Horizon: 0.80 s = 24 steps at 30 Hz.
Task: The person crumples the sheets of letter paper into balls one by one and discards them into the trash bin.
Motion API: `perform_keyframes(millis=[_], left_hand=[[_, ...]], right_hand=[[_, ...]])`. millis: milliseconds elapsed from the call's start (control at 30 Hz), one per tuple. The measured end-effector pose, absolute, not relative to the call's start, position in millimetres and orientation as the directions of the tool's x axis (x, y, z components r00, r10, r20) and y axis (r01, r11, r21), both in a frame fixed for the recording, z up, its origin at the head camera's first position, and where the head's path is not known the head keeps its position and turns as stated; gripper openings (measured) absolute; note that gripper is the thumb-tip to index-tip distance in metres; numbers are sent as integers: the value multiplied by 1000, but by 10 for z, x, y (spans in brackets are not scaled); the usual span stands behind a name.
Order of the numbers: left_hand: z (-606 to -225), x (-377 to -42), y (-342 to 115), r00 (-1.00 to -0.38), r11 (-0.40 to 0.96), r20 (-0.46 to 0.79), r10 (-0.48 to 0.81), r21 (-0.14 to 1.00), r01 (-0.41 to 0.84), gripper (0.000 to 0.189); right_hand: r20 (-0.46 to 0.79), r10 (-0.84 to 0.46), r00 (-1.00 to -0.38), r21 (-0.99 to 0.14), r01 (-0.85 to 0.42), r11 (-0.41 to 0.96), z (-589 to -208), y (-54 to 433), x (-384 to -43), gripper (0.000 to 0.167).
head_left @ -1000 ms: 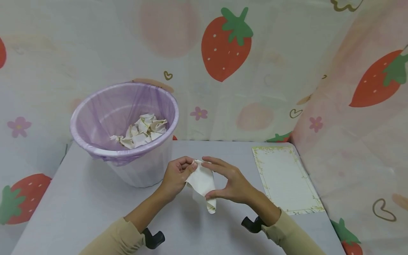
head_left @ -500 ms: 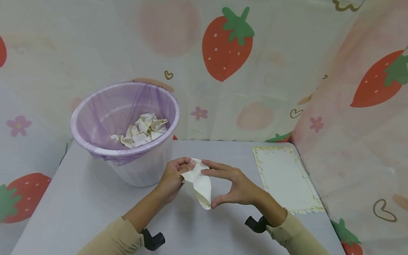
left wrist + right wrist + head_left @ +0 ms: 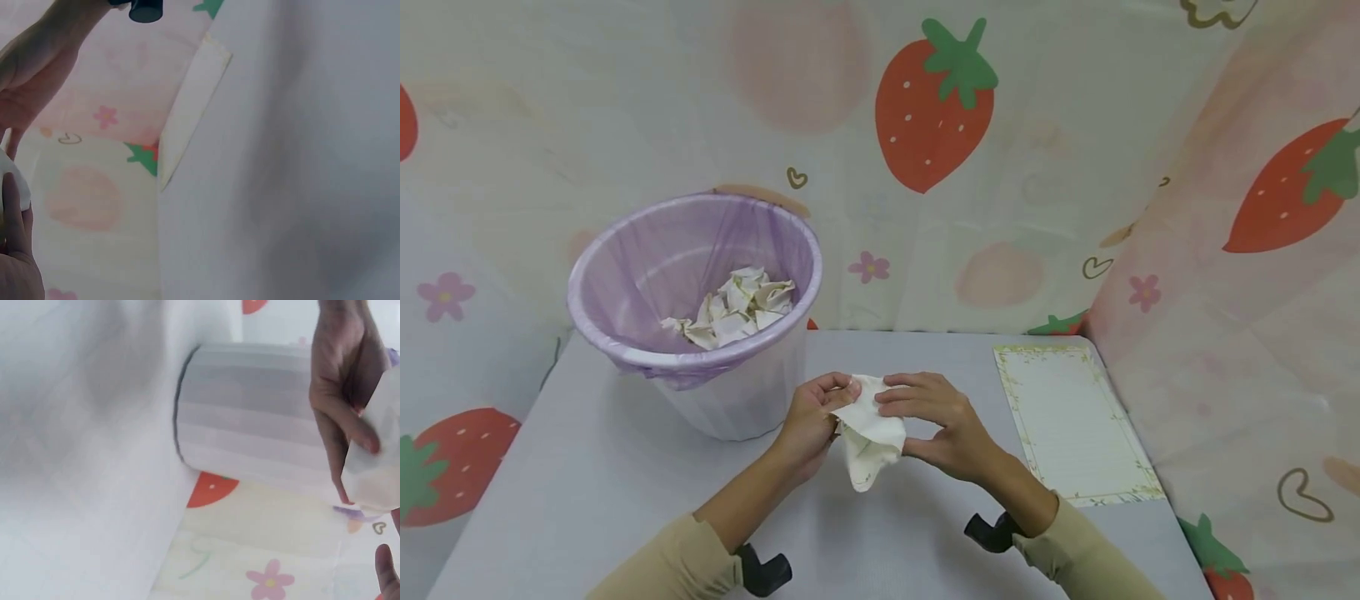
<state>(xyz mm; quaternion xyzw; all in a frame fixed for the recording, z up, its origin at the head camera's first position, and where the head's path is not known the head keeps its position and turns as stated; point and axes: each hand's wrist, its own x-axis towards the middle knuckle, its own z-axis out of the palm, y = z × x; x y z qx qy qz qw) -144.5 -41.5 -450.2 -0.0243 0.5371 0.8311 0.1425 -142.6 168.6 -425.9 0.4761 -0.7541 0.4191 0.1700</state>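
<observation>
In the head view, a partly folded sheet of white paper [image 3: 874,429] hangs between the two hands above the table. My left hand [image 3: 808,421] pinches its upper left part, thumb on top. The fingers of my right hand [image 3: 943,425] lie across the upper right of the paper, with the thumb apart from them near its right edge. In the right wrist view, the left thumb [image 3: 362,431] presses on the paper [image 3: 375,465], and the right thumb [image 3: 384,562] stands below it. The left wrist view catches only an edge of the paper [image 3: 19,181].
A white bin [image 3: 730,400] with a purple liner [image 3: 640,275] stands at the back left, holding crumpled paper [image 3: 737,308]. Flat bordered sheets [image 3: 1078,425] lie on the right of the table [image 3: 647,492]. A strawberry-print cloth [image 3: 1060,150] hangs behind and beside the table.
The paper's lower end has swung left and its upper part now folds over it. My right hand shifted right, then came back in, its fingers now lying over the paper.
</observation>
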Motion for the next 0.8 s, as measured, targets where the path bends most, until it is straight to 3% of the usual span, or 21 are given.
perform_keyframes(millis=[333,633,800], left_hand=[[-4458,-1395,-380,-968,-405,-73,239,899,-168,4],[-4432,-1384,-422,-966,-301,50,252,953,-29,13],[-4383,-1399,-462,-937,-281,196,291,953,112,15]], right_hand=[[690,-427,-584,-580,-800,154,-4258,1646,-1449,14],[645,-381,-663,-661,-734,158,-4145,1648,-1402,26],[516,-368,-773,-763,-611,211,-4134,1668,-1404,36]])
